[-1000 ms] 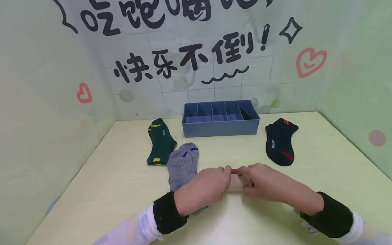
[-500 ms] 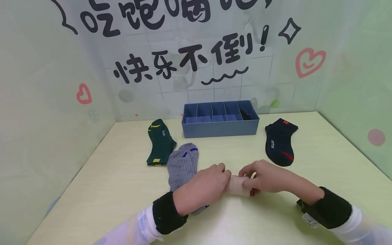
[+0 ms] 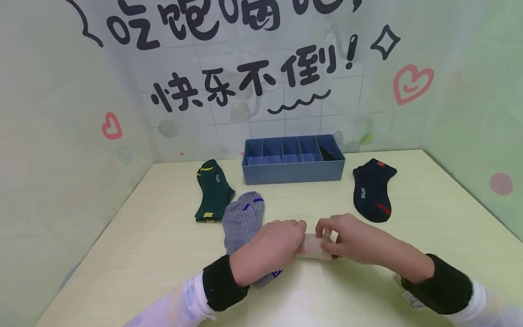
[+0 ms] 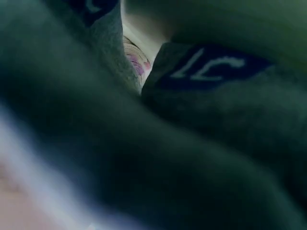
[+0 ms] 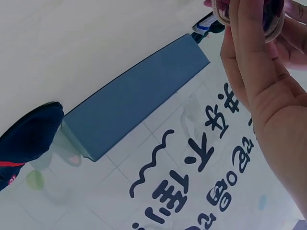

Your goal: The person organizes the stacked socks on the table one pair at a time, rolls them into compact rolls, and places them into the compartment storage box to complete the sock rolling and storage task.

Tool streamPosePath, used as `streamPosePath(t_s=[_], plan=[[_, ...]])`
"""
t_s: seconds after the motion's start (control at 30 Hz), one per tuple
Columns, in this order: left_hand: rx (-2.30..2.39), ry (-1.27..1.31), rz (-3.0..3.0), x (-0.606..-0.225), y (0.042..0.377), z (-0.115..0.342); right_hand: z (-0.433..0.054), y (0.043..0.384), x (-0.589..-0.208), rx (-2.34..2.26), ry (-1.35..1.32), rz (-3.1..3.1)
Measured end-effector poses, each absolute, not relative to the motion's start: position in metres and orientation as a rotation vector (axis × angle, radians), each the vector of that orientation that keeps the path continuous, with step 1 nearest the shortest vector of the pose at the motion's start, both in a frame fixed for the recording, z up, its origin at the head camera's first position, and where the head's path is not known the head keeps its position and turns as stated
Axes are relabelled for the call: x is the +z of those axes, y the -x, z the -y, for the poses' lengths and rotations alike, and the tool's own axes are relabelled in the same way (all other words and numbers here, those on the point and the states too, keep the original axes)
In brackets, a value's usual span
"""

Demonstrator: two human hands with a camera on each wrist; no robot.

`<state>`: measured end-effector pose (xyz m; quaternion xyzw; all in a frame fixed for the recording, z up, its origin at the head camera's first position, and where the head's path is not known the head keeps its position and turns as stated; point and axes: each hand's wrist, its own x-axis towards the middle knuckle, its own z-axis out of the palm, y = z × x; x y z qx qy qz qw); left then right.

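A pale cream rolled sock [image 3: 313, 248] lies between both hands near the table's middle. In the right wrist view its spiral end [image 5: 275, 21] shows dark red and purple layers. My left hand [image 3: 271, 245] grips the left end of the roll, its fingers mostly hidden behind the back of the hand. My right hand [image 3: 355, 238] holds the other end, thumb in front and bent fingers over the top. A grey sock pair [image 3: 244, 220] with blue marks lies partly under my left forearm. Its patterned blue part [image 4: 211, 69] fills much of the dark left wrist view.
At the back stands a blue divided box [image 3: 293, 173] with a dark item [image 3: 327, 154] in its right compartment. Green socks [image 3: 214, 190] with yellow stripes lie left. Navy socks [image 3: 372, 190] with red marks lie right. Printed walls close off the back and sides.
My right hand has shifted its grip from over the roll's top to its right end, with the fingers more spread. The roll turned slightly, and the red strip on top no longer shows.
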<state>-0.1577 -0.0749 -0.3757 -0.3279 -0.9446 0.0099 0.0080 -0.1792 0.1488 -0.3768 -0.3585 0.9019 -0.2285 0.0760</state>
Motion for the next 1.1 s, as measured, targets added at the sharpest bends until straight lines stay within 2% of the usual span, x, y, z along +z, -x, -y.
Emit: streamPosePath(t_s=[0.27,0.37,0.77,1.1], plan=[[0.006,1.06,2.952,-0.377,0.159,0.077,-0.141,0.169,-0.382,-0.346,1.324,-2.854],[-0.025,1.065,2.961,-0.377,0.161,0.078,-0.141,0.169,-0.383,-0.322,1.329,-2.864],[-0.046,1.065,3.034,-0.375,0.164,0.079,-0.153,0.192,-0.384,-0.764,1.05,-2.606],[-0.075,1.029,3.101,-0.373,0.161,0.078,-0.153,0.195,-0.383,-0.835,0.855,-2.49]])
